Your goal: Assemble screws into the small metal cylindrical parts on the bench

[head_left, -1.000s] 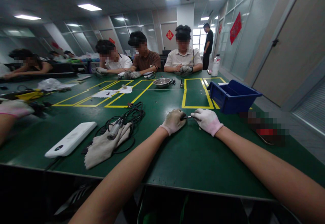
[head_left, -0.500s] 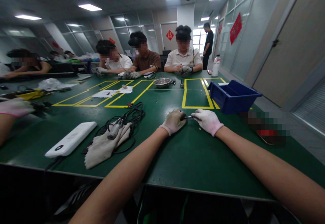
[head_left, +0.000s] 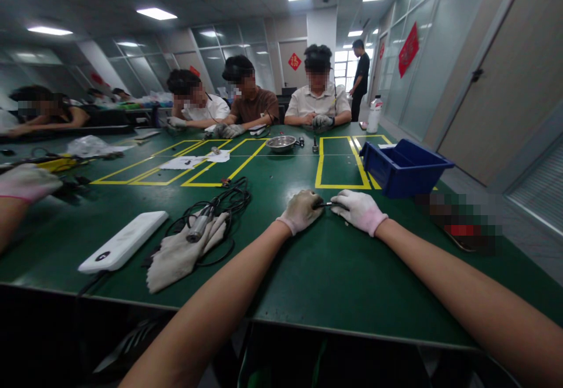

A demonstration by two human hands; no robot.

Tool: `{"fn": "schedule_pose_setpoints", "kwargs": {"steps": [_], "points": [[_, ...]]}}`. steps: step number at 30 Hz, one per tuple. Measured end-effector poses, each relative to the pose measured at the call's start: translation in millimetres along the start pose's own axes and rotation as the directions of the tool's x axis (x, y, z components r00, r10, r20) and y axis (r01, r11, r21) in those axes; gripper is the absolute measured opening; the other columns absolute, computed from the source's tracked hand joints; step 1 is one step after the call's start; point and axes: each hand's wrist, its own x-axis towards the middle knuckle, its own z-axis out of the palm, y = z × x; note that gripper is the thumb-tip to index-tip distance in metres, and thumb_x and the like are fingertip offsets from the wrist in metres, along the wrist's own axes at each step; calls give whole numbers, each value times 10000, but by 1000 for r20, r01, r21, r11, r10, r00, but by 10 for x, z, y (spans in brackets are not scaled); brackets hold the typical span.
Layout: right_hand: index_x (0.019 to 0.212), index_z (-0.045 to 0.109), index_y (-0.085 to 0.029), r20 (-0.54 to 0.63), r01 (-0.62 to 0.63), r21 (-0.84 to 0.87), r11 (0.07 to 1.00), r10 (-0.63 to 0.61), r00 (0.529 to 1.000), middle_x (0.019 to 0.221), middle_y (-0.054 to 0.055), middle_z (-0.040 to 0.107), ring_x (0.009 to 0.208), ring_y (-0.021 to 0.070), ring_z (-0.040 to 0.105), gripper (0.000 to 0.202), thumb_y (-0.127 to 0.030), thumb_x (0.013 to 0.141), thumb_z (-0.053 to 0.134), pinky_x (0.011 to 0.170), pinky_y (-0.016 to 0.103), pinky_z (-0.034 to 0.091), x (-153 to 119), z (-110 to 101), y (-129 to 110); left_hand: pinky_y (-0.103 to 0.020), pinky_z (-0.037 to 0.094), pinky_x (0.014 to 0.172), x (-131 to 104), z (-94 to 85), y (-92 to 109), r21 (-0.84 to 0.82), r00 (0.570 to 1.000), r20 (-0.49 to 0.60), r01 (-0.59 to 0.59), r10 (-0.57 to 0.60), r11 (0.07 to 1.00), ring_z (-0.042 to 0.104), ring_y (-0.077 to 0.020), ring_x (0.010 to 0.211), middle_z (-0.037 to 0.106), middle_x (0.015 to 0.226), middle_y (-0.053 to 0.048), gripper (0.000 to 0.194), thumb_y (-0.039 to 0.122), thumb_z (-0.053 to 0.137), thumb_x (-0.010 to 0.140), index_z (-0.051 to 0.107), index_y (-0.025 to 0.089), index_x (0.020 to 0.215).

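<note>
Both my hands wear pale knit gloves and meet over the green table (head_left: pixel 299 271). Between them runs a thin dark rod (head_left: pixel 328 204) with a small light band; its exact kind is too small to tell. My left hand (head_left: pixel 301 211) is closed on its left end, the glove's fingertips greyish. My right hand (head_left: pixel 358 211), in a whiter glove with a pink cuff, pinches the right end. Most of the rod is hidden by the fingers. A tiny pale bit (head_left: pixel 347 224) lies just below my right fingers.
A blue bin (head_left: pixel 409 168) stands to the right, beyond my right hand. Leftward lie a white power bank (head_left: pixel 125 241), a spare glove (head_left: pixel 173 259), a metal cylinder (head_left: pixel 200 225) and black cables (head_left: pixel 237 197). A steel bowl (head_left: pixel 281 143) sits ahead. Another person's gloved hand (head_left: pixel 30 183) is far left.
My right fingers have shifted very slightly on the rod. My left hand stays in place, and the other person's gloved hand at far left has moved a little to the right.
</note>
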Motion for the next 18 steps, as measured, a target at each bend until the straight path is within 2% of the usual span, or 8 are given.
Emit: {"fn": "schedule_pose_setpoints", "kwargs": {"steps": [9, 18], "points": [[1064, 647, -217, 23, 10, 23, 1000, -11, 1000, 994, 75, 599, 859, 157, 575, 325, -401, 916, 423, 719, 254, 399, -16, -51, -42, -247, 419, 698, 6, 13, 15, -30, 997, 4, -81, 81, 996, 565, -154, 777, 622, 824, -43, 151, 264, 553, 817, 674, 191, 869], [989, 656, -205, 2, 67, 37, 997, -67, 998, 976, 67, 589, 816, 147, 568, 314, -405, 906, 429, 702, 256, 389, -44, -30, -2, -245, 420, 692, -15, 53, 50, -114, 994, -18, -109, 108, 987, 553, -144, 754, 614, 803, -44, 158, 250, 557, 809, 670, 173, 887]]}}
